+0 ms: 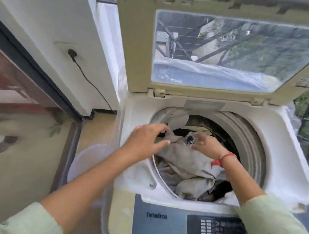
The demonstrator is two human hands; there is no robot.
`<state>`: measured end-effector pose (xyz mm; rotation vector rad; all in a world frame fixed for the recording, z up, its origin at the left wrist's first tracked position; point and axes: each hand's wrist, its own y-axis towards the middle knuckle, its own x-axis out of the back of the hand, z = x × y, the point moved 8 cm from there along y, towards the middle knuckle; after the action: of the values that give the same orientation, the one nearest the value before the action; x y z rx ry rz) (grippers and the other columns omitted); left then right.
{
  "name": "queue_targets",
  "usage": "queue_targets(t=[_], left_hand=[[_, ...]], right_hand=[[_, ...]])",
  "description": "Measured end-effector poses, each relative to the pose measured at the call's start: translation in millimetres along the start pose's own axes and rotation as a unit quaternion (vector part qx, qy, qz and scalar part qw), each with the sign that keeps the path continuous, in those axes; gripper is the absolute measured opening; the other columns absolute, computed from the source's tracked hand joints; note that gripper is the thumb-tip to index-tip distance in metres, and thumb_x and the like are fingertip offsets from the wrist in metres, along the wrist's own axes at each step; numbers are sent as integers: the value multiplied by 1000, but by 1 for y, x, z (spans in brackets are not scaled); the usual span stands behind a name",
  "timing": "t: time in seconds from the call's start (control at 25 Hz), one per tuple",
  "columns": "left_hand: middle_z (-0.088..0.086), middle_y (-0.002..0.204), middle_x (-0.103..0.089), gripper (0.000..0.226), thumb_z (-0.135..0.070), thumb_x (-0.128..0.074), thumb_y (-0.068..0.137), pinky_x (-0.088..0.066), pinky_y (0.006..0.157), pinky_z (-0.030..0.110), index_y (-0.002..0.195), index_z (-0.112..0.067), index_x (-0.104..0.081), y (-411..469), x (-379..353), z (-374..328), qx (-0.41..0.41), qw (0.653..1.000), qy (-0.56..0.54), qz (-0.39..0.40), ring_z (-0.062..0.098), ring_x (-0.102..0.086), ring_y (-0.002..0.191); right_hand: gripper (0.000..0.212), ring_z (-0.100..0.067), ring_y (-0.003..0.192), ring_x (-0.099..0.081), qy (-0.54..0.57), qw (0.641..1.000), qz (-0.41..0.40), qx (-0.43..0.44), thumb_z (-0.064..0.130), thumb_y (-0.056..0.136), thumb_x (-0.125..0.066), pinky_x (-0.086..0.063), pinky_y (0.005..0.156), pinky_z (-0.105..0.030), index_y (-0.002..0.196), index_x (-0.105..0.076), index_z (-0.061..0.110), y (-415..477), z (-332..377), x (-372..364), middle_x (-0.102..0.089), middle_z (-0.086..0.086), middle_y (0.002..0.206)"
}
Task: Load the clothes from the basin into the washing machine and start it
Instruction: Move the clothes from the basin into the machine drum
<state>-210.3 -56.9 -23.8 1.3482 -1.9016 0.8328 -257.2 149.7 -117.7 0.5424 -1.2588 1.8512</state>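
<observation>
Over the open drum of the washing machine point(283, 157), the left hand point(147, 139) pinches a fold of the beige garment point(183, 158) lying on the clothes point(191, 187) inside; the right hand point(209, 143) curls its fingers onto the same garment. The pale basin point(83, 159) sits on the floor, left of the machine.

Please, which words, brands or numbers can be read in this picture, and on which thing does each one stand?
"TurboDrum": on the blue control panel, at the left, slightly blurred.
Labels on the dark display: too small and blurred to read.
Grey sticker behind the drum: nothing legible.
</observation>
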Motion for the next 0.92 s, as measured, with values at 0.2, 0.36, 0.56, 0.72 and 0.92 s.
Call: queue_targets(t=[0.2,0.36,0.56,0.72,0.92], left_hand=[[-13,97,-66,35,-48,-51,80,-42,78,28,102,-23,-66,-148,114,116,103,955,-67,-271,-5,-53,84],[1,103,-67,29,-37,-61,83,-45,80,33,103,-17,-65,-253,112,251,254,926,-53,-275,22,-61,97],[13,111,-63,34,-32,-68,82,-45,84,41,112,-17,-62,-334,49,419,408,905,-30,-119,35,-58,103],[8,125,-54,44,-35,-64,84,-39,95,42,124,-20,-55,-337,-23,504,404,915,3,10,32,-47,118],[5,133,-46,46,-28,-64,83,-36,101,47,127,-22,-52,-286,-122,571,310,950,-31,24,28,-39,129]], right_hand=[[29,-8,95,-64,245,929,-228,158,27,85,-66,-52,84,-25,113,-62,21,-113,142,17,-65,6,110],[18,-5,94,-64,284,907,-179,255,18,87,-66,-50,82,-18,105,-66,20,-151,274,-82,-66,9,102],[24,-15,103,-60,149,953,-107,240,17,83,-63,-43,88,-21,107,-64,17,-99,355,-254,-63,3,107],[32,-36,101,-58,26,997,-30,73,12,79,-64,-45,88,-37,111,-61,5,-4,307,-383,-59,-15,111],[45,-37,105,-55,-213,976,23,-39,11,79,-57,-40,93,-41,123,-49,8,105,209,-494,-54,-17,117]])
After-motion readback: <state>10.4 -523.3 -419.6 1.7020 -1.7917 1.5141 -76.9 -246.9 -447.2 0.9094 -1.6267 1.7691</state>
